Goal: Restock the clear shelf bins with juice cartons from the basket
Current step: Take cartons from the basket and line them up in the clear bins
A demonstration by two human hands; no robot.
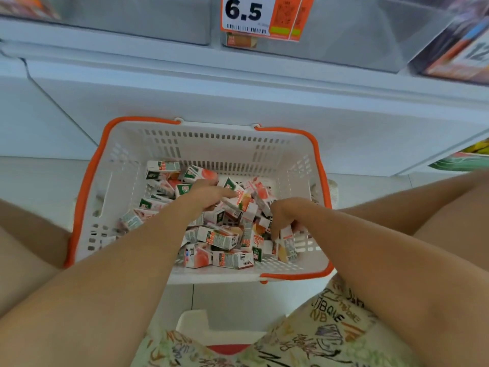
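Juice cartons [219, 237] lie in the basket [211, 140] below shelf bins [344, 30].

Person with bare forearms, no sleeves, watch or rings visible on left hand [209, 193] or right hand [284, 215]. Bare knees at both frame edges. Wears pale cream-green shorts [325, 332] printed with graffiti-style lettering and doodles in black, orange, green.

We see a pale tiled floor [39, 181] carrying a white basket [211, 144] with orange handles, set just in front of the white shelf base [238, 96]. Above the basket, the shelf [158, 53] bears clear bins [344, 33], one fronted by a price tag [260, 15].
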